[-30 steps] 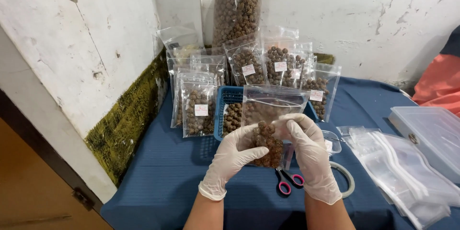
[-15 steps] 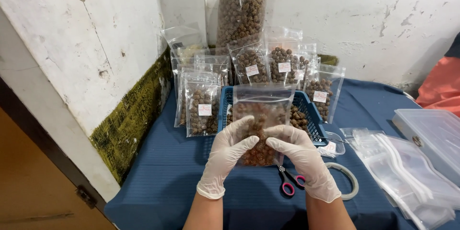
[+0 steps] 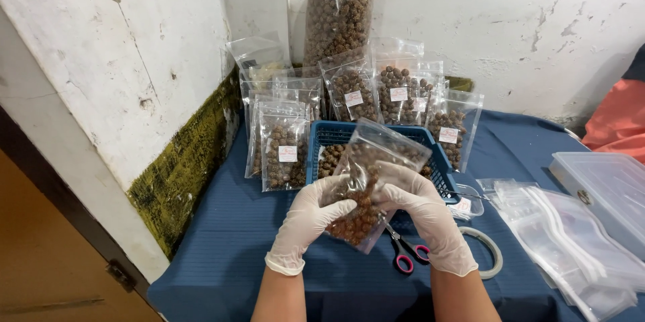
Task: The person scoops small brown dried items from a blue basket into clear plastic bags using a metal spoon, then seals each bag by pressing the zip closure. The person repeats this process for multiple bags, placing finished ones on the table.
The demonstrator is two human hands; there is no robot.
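Note:
Both my hands wear white gloves and hold one clear plastic pouch of small brown balls (image 3: 366, 181) above the blue-covered table. My left hand (image 3: 307, 218) grips its lower left side. My right hand (image 3: 420, 211) grips its right side. The pouch is tilted, its top leaning to the right. Directly behind it stands a blue plastic basket (image 3: 330, 135) with more brown balls inside.
Several filled, labelled pouches (image 3: 283, 154) stand along the wall, with a tall bag of brown balls (image 3: 338, 13) behind. Pink-handled scissors (image 3: 405, 255) and a tape roll (image 3: 488, 251) lie by my right wrist. Empty zip bags (image 3: 571, 228) and a clear lidded box (image 3: 601, 191) sit right.
The pouch has gone from upright to tilted, with its top swung to the right. Both hands have shifted their hold around it.

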